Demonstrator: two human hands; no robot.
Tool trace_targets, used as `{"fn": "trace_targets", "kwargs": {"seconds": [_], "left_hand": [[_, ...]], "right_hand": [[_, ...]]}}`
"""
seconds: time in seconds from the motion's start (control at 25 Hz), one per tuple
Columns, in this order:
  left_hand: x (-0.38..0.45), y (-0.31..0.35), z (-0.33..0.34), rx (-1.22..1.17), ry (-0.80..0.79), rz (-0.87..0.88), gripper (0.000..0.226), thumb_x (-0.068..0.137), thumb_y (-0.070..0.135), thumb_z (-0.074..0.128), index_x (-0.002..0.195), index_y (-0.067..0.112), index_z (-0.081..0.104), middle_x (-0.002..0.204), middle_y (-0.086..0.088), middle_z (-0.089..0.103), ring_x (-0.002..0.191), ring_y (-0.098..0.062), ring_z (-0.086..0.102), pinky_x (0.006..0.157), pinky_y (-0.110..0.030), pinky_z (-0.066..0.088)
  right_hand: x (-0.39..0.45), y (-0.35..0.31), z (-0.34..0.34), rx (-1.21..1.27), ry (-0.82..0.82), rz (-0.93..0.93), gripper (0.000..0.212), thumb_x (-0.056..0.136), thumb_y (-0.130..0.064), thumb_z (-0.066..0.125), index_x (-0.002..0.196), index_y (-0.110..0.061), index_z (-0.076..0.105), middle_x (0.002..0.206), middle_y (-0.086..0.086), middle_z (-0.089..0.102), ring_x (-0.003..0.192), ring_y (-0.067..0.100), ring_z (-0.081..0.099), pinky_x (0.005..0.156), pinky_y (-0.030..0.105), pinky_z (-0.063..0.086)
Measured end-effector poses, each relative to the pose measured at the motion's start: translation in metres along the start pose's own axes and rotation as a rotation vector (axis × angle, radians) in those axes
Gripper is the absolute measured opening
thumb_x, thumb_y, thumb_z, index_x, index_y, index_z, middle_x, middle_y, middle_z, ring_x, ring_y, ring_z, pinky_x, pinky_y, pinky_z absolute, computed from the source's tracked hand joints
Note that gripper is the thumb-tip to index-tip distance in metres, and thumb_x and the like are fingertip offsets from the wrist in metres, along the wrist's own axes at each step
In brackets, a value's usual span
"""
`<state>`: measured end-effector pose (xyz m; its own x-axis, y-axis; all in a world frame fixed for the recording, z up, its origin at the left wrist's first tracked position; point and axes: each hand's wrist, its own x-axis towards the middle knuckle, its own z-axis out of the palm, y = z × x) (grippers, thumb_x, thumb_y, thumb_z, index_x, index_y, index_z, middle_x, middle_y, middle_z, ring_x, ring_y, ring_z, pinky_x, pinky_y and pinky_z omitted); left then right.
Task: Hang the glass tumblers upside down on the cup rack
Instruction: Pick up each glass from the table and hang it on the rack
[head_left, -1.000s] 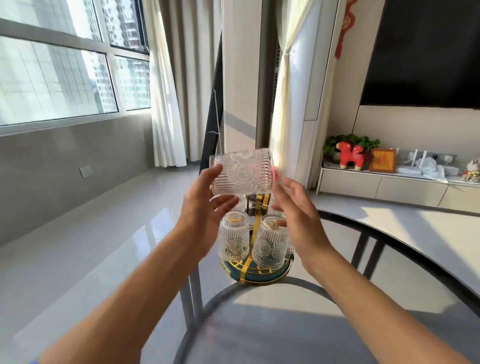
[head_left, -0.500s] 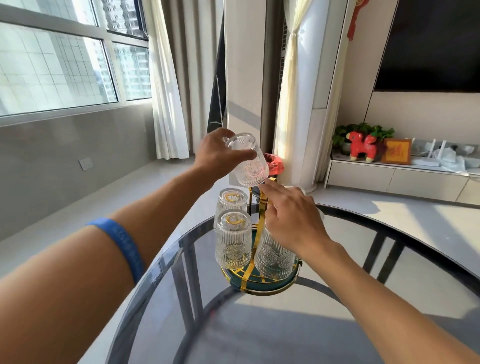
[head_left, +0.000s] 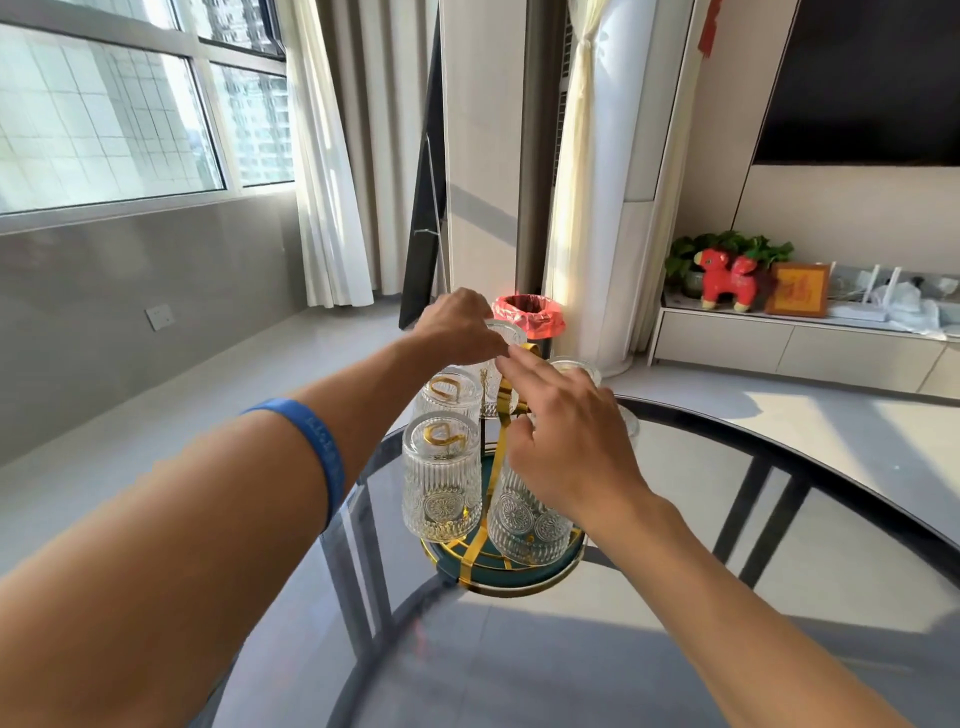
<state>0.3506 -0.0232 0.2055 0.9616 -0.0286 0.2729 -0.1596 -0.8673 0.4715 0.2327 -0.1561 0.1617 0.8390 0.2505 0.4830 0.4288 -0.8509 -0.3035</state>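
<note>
The round glass worktop (head_left: 675, 519) carries a cup rack (head_left: 501, 564) near its far left edge, a teal base with gold arms. Nearest on the rack hang two ribbed glass tumblers, both upside down: the front-left tumbler (head_left: 441, 480) and the front-right tumbler (head_left: 527, 519), partly hidden by the right hand (head_left: 566, 441). That hand lies open, fingers spread, against the gold centre post (head_left: 506, 410). Behind stands a rear-left tumbler (head_left: 451, 392), also inverted. Farthest, the left hand (head_left: 457, 330), a blue wristband (head_left: 317, 452) on its forearm, grips a tumbler (head_left: 501, 338) base-up at the top of the rack.
</note>
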Motion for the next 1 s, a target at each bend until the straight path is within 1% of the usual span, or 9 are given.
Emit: {"fn": "trace_targets", "kwargs": {"seconds": [0.08, 0.16, 0.24, 0.36, 0.48, 0.6, 0.68, 0.8, 1.0], "left_hand": [[-0.001, -0.001, 0.008, 0.045, -0.027, -0.003, 0.038, 0.076, 0.023, 0.070, 0.112, 0.009, 0.069, 0.101, -0.003, 0.065, 0.085, -0.018, 0.056, 0.067, -0.030, 0.046], [0.000, -0.007, 0.012, 0.053, -0.065, -0.027, 0.031, 0.078, 0.022, 0.068, 0.104, 0.006, 0.070, 0.098, -0.005, 0.064, 0.088, -0.022, 0.060, 0.079, -0.036, 0.053], [-0.001, -0.012, 0.014, 0.006, -0.111, -0.053, 0.035, 0.077, 0.022, 0.069, 0.106, 0.001, 0.070, 0.099, -0.007, 0.064, 0.098, -0.027, 0.064, 0.087, -0.040, 0.055], [-0.005, -0.014, 0.016, -0.028, -0.119, -0.061, 0.038, 0.078, 0.020, 0.069, 0.110, -0.001, 0.068, 0.099, -0.008, 0.062, 0.101, -0.028, 0.064, 0.088, -0.041, 0.054], [-0.010, -0.011, 0.011, 0.011, -0.154, -0.062, 0.050, 0.081, 0.024, 0.067, 0.125, 0.001, 0.059, 0.117, -0.013, 0.062, 0.099, -0.021, 0.055, 0.091, -0.038, 0.050], [-0.016, -0.015, 0.002, 0.054, -0.333, -0.068, 0.080, 0.074, 0.030, 0.079, 0.140, 0.006, 0.041, 0.139, -0.013, 0.052, 0.116, -0.025, 0.053, 0.100, -0.039, 0.046], [-0.022, -0.022, -0.005, 0.074, -0.329, -0.094, 0.089, 0.066, 0.028, 0.086, 0.140, 0.009, 0.041, 0.138, -0.012, 0.051, 0.115, -0.025, 0.051, 0.097, -0.036, 0.046], [-0.024, -0.034, -0.008, 0.076, -0.220, -0.111, 0.078, 0.067, 0.027, 0.085, 0.134, 0.009, 0.049, 0.134, -0.010, 0.054, 0.107, -0.023, 0.050, 0.083, -0.032, 0.042], [-0.027, -0.040, -0.002, 0.046, -0.213, -0.112, 0.069, 0.069, 0.032, 0.083, 0.128, 0.009, 0.056, 0.127, -0.011, 0.060, 0.095, -0.021, 0.052, 0.072, -0.028, 0.040]], "right_hand": [[0.000, 0.001, 0.002, 0.006, 0.013, 0.001, 0.061, 0.085, -0.019, 0.043, 0.145, -0.024, 0.041, 0.156, -0.007, 0.036, 0.130, 0.030, 0.042, 0.106, 0.047, 0.035], [0.000, 0.002, 0.002, 0.008, 0.025, 0.001, 0.061, 0.084, -0.018, 0.044, 0.145, -0.024, 0.041, 0.155, -0.007, 0.037, 0.130, 0.030, 0.043, 0.105, 0.047, 0.035], [0.000, 0.003, 0.003, 0.004, 0.024, -0.002, 0.062, 0.084, -0.018, 0.045, 0.145, -0.025, 0.041, 0.155, -0.007, 0.038, 0.130, 0.030, 0.043, 0.105, 0.047, 0.036], [0.001, 0.002, 0.004, -0.002, 0.027, 0.001, 0.063, 0.083, -0.019, 0.046, 0.146, -0.026, 0.040, 0.155, -0.007, 0.038, 0.128, 0.029, 0.044, 0.103, 0.046, 0.037], [0.000, 0.001, 0.004, -0.020, 0.019, 0.000, 0.063, 0.083, -0.020, 0.047, 0.146, -0.027, 0.039, 0.155, -0.007, 0.037, 0.127, 0.029, 0.044, 0.102, 0.046, 0.035], [-0.001, 0.000, 0.003, -0.023, 0.009, 0.012, 0.063, 0.084, -0.021, 0.046, 0.146, -0.028, 0.037, 0.156, -0.008, 0.035, 0.129, 0.030, 0.042, 0.102, 0.046, 0.035], [-0.003, -0.002, 0.001, -0.024, -0.006, 0.025, 0.063, 0.085, -0.021, 0.046, 0.147, -0.028, 0.037, 0.157, -0.008, 0.033, 0.130, 0.030, 0.042, 0.102, 0.047, 0.034], [-0.003, -0.004, 0.000, -0.034, -0.011, 0.022, 0.063, 0.085, -0.021, 0.046, 0.147, -0.029, 0.036, 0.157, -0.009, 0.032, 0.130, 0.029, 0.041, 0.101, 0.046, 0.034], [-0.007, -0.005, 0.001, -0.050, -0.033, 0.037, 0.064, 0.085, -0.022, 0.044, 0.148, -0.030, 0.034, 0.158, -0.009, 0.030, 0.131, 0.030, 0.041, 0.100, 0.047, 0.035]]}}
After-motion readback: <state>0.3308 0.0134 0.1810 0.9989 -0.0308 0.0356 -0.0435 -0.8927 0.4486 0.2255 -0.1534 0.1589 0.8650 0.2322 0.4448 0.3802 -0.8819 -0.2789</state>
